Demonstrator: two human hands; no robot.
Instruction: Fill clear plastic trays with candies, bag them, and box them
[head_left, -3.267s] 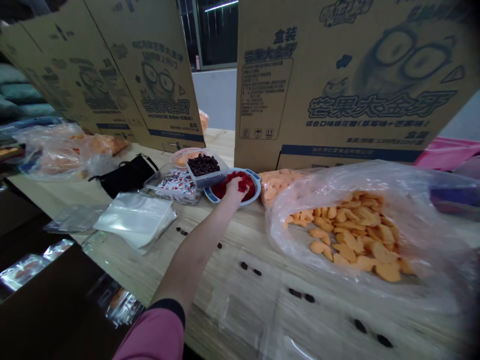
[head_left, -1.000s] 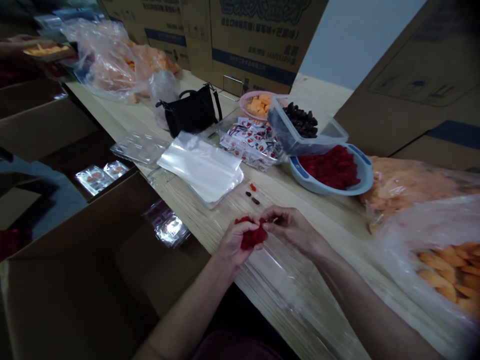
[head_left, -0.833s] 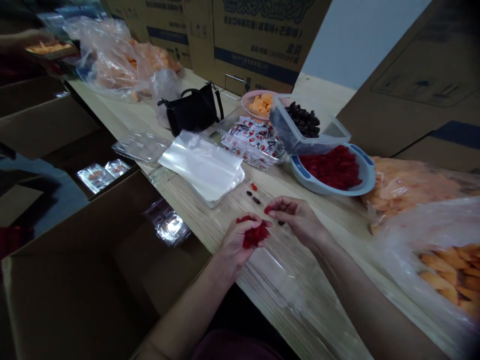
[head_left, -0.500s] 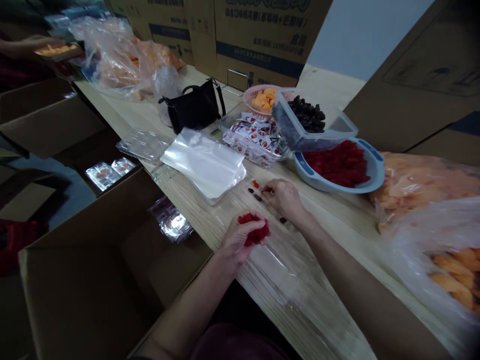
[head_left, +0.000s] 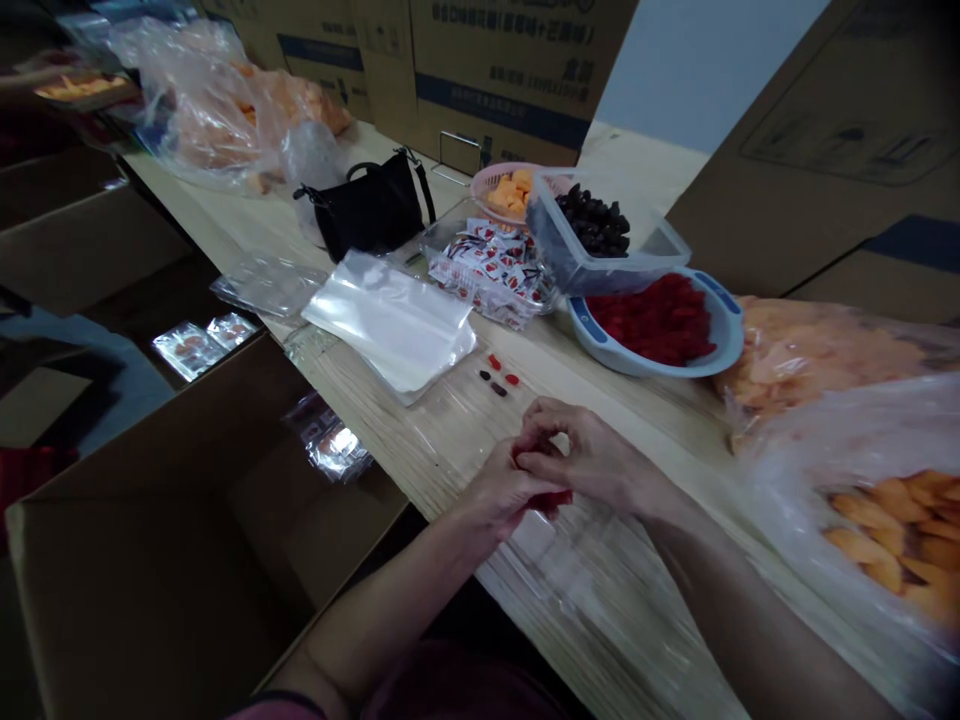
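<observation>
My left hand [head_left: 501, 492] is closed around a small handful of soft red pieces [head_left: 553, 502], perhaps dried fruit or candy. Against it, my right hand [head_left: 581, 450] pinches with thumb and forefinger at the red pieces; its fingertips are partly hidden. Just beyond the hands, a red piece [head_left: 511, 379] and another red piece [head_left: 493, 361] lie on the table beside a dark piece [head_left: 499, 390] and a smaller dark piece [head_left: 484, 376]. A blue-white basin [head_left: 731, 345] holds many more red pieces, and a clear tub [head_left: 570, 262] of dark pieces rests on its rim.
Clear plastic sheets [head_left: 394, 320] lie left of the loose pieces. Behind them are a box of printed sachets [head_left: 491, 262], a pink basket [head_left: 487, 180] and a black handbag [head_left: 375, 205]. An open carton [head_left: 135, 600] stands below the table edge. Bags of orange pieces [head_left: 870, 540] sit right.
My right hand has moved back from the loose pieces to my left hand. A second red piece now shows on the table where its fingertips were. The camera view has shifted slightly.
</observation>
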